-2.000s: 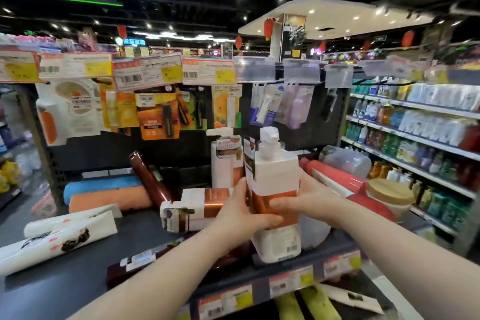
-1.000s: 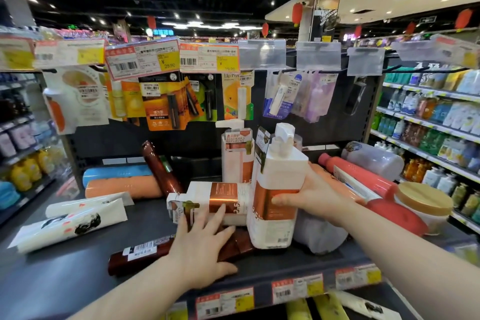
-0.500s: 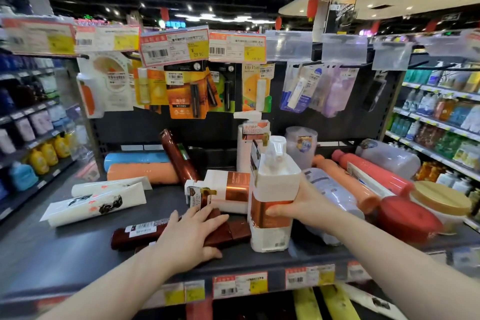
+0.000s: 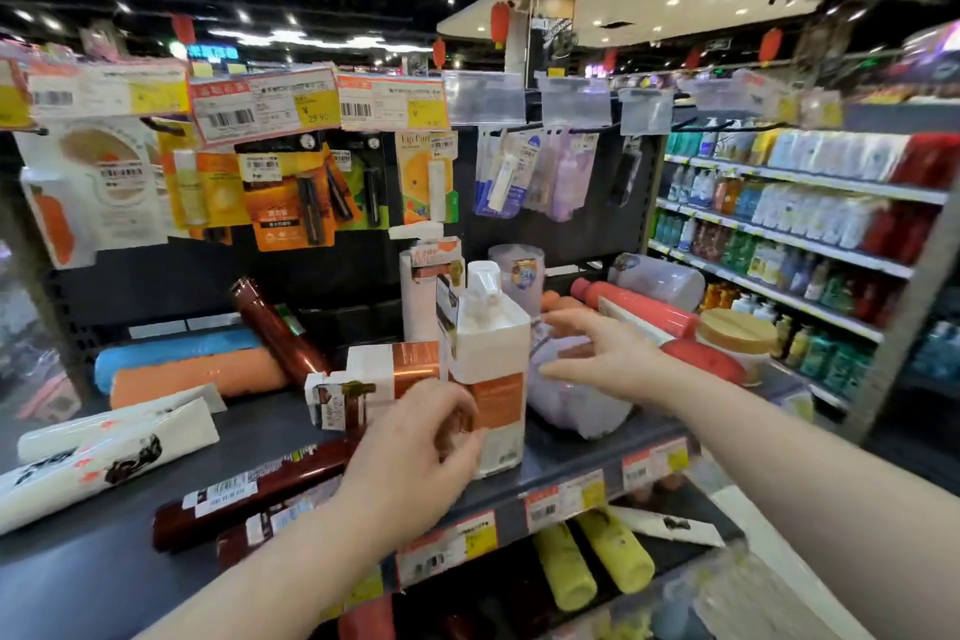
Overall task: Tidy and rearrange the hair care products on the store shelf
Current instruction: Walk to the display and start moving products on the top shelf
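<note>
Motion blur is noted throughout, and both hands are smeared at the edges.

Left hand (image 4: 415, 452): the fingers (image 4: 452, 405) are curled in front of the lower left corner of the white pump bottle (image 4: 491, 369). That corner is covered and the fingertips are smeared, so it cannot be told whether anything is gripped.

Right hand (image 4: 602, 353): the fingers (image 4: 563, 320) are spread and straight, with nothing grasped. Contact with the pale translucent bottle (image 4: 576, 400) lying beneath the palm cannot be confirmed.

The white pump bottle is seen upright on the dark shelf (image 4: 78, 582) near the front edge, between the two hands. Its orange label is turned forward, and the print is not legible. Behind it a second pump bottle (image 4: 423, 291) is partly hidden. A white-and-copper pack (image 4: 384, 374) is laid on its side just beyond the left fingers, beside the upright bottle. Two dark red tubes (image 4: 249, 491) are laid left of the left wrist, their right ends covered by the hand.

Containers:
- A clear jar (image 4: 517, 270) is stood beyond the right fingertips. Its contents are not discernible.
- A jar with a wooden lid (image 4: 737, 335) is seen right of the right hand, lid on and contents hidden.
- Coral bottles (image 4: 641, 309) are laid beyond the right fingers, partly covered by them.
- Yellow tubes (image 4: 613, 554) are seen below the price strip (image 4: 566, 496), their upper ends cut off by it.
</note>
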### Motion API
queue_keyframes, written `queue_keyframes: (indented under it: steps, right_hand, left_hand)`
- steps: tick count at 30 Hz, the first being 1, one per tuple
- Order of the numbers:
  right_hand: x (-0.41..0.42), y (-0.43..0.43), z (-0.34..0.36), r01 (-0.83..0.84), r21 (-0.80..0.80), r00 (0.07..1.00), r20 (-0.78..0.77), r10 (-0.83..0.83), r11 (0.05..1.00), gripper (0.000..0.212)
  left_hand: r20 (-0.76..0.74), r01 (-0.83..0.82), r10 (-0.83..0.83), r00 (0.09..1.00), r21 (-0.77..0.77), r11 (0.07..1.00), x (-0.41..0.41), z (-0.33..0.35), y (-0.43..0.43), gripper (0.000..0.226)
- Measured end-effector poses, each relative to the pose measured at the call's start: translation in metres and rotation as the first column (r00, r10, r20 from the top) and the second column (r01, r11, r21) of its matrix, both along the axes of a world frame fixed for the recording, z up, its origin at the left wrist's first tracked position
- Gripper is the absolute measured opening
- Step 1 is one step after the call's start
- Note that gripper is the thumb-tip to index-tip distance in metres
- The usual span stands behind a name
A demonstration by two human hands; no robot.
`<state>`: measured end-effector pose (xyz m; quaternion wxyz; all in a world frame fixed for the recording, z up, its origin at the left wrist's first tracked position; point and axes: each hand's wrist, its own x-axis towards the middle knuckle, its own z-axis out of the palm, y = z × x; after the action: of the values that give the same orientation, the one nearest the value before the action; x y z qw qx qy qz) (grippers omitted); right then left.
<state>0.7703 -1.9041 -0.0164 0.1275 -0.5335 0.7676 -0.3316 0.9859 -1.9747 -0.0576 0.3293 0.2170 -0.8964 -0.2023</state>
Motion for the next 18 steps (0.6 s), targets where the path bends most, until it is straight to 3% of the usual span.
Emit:
queue_keyframes:
  steps: [5,9,14,18]
  right_hand:
    - [-0.017,0.036,0.014,0.195,-0.012,0.981,0.019,-0.195,0.981,0.025]
    - [-0.037,0.043,0.016,0.237,0.055,0.967,-0.111,-0.230,0.970,0.030]
    - [-0.078,0.023,0.001,0.111,0.154,0.992,-0.075,-0.100,0.982,0.034]
    - [-0.123,0.005,-0.016,-0.144,0.281,0.940,-0.261,0.220,0.949,0.062]
  left_hand:
    - [-0.034,0.267,-0.265,0.964,0.080,0.960,-0.039,-0.005,0.032,0.023]
    - [0.034,0.243,-0.253,0.967,0.183,0.953,-0.071,-0.005,0.044,0.055]
    - [0.136,0.107,-0.143,0.980,0.239,0.965,-0.120,-0.005,0.043,0.083]
    - [0.325,-0.082,0.011,0.946,0.204,0.976,-0.163,-0.010,0.035,0.101]
